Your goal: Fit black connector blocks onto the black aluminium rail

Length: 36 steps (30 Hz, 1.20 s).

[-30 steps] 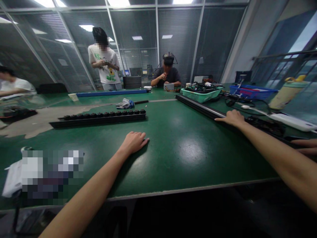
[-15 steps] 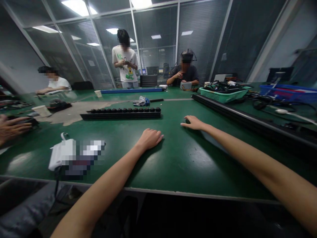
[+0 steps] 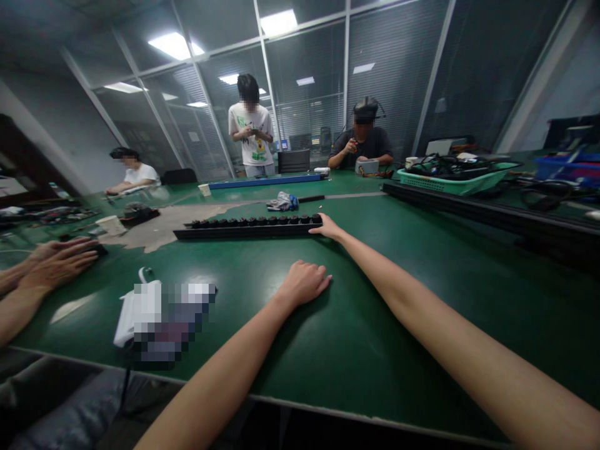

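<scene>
My right hand (image 3: 330,227) reaches to the right end of a long black rail (image 3: 248,232). Its thumb lies on the near side and its fingers close around a small black part (image 3: 316,219) there. Whether that part is seated or held just above the rail, I cannot tell. Several similar knob-like black parts (image 3: 253,221) stand in a row along the rail. Nearer to me, my left hand (image 3: 307,282) rests on the green table (image 3: 375,369), fingers loosely curled, palm hidden, nothing visible in it.
A white device (image 3: 135,315) with a cable and a blurred flat item (image 3: 180,325) lie at left. Beside them are another person's hands (image 3: 60,259). A grey-blue glove (image 3: 282,201) lies behind the rail. At right are a long black bar (image 3: 469,203) and a green basket (image 3: 450,182) of cables.
My right hand has moved left, carrying a small dark part, to the rail's right end. My left hand stays curled on the table. The view has shifted a little.
</scene>
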{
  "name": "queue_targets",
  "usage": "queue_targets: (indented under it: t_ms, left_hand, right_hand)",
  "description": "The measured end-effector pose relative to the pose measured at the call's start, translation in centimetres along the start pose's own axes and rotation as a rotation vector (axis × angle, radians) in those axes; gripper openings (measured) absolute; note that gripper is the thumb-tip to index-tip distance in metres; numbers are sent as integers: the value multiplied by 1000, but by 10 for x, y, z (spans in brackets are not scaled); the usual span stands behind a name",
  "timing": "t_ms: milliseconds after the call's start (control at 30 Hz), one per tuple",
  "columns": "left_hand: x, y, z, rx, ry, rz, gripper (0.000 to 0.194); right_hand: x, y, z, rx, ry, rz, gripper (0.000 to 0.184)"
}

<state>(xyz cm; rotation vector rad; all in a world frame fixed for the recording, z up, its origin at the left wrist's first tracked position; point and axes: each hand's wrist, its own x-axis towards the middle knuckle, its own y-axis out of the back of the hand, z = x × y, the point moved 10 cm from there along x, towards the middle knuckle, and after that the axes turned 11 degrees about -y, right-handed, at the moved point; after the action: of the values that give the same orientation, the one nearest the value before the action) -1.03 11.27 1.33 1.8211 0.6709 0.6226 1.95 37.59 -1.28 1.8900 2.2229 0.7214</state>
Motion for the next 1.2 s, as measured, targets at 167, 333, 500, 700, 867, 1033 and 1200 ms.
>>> queue_targets:
  t_ms: [167,333,500,700,867,1033,1200]
  left_hand:
    - [-1,-3,-4,-17,7,3,45]
    - [-8,-2,-6,-1,2,14,45]
    - [-14,7,-5,35,2,61,45]
    - [-19,24,8,61,-42,147,41]
    - [-26,44,15,144,-91,297,38]
    - [-33,63,20,233,-151,447,37]
    - [-36,72,23,218,-174,530,38]
  right_hand:
    - [-2,2,6,-24,-54,-2,80]
    - [-31,13,1,-75,-57,-52,78]
    - [-91,33,-9,-228,-41,-129,80]
    - [-171,65,-13,-310,-49,-170,79]
    - [-227,98,-14,-317,-82,-162,74]
    - [-276,132,-10,-265,-124,-209,69]
    - [-314,169,3,-185,-198,-289,65]
